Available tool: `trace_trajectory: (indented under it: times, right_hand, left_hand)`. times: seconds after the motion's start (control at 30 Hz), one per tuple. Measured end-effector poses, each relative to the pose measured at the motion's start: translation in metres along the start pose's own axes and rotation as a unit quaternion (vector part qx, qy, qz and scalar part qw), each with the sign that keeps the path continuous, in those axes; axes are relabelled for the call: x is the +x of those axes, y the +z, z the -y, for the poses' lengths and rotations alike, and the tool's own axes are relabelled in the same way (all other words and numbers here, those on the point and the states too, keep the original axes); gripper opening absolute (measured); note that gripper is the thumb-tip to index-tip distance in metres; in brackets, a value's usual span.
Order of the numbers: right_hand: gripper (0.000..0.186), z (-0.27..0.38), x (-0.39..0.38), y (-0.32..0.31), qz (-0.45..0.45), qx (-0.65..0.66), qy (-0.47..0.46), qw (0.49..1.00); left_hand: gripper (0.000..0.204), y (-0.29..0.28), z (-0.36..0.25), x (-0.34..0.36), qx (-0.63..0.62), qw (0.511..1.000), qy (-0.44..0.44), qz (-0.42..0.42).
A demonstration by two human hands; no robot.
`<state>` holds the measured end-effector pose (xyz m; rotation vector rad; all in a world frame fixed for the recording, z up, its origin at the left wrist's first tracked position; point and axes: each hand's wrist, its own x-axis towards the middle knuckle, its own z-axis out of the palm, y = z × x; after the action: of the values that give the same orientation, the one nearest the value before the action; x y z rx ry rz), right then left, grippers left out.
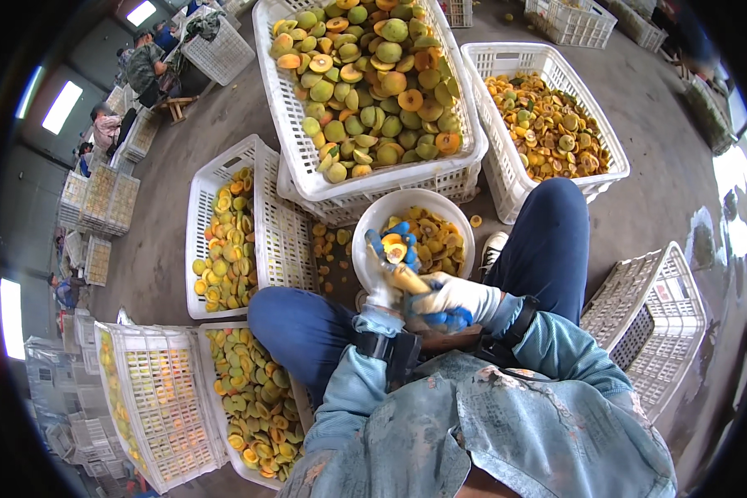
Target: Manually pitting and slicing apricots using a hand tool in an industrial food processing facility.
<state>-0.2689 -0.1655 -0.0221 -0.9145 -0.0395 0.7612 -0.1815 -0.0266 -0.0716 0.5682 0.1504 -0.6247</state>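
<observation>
My left hand [380, 267], in a white glove with blue fingers, is closed round a cut peach half [394, 248], its orange flesh facing up. My right hand [448, 300], in the same kind of glove, grips a tool by its wooden handle [409, 280]. The handle's end points toward the peach half; the tool's working tip cannot be made out. Both hands are over the near rim of a round white bucket [365, 217]. Orange-yellow peach pieces [436, 236] fill much of the bucket.
A large white crate [284, 137] of peaches, many cut, stands beyond the bucket. Another crate [616, 169] at the far right holds orange pieces. More peach crates [197, 249] stand at left, and a tilted crate [676, 311] at right. Several people [145, 70] sit in the background.
</observation>
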Motion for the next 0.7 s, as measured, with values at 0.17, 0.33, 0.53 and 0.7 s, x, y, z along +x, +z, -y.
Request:
trace_trajectory:
  times: [0.17,0.33,0.53,0.7]
  right_hand:
    - [0.017,0.012,-0.002,0.001,-0.090,0.009,0.056,0.994]
    - [0.024,-0.024,0.023,-0.033,-0.195,-0.103,0.013,0.975]
    - [0.034,-0.005,0.018,-0.027,-0.139,-0.102,0.116,0.978]
    - [0.042,-0.005,0.022,-0.023,-0.174,-0.251,0.074,0.949]
  left_hand:
    - [0.065,-0.013,-0.047,0.002,-0.093,0.977,0.169,-0.091]
    - [0.066,0.002,-0.180,-0.018,-0.106,0.847,0.501,-0.144]
    - [0.060,0.037,-0.166,0.013,0.262,0.917,0.267,-0.140]
    - [0.059,0.065,-0.132,0.121,0.827,0.491,0.196,-0.192]
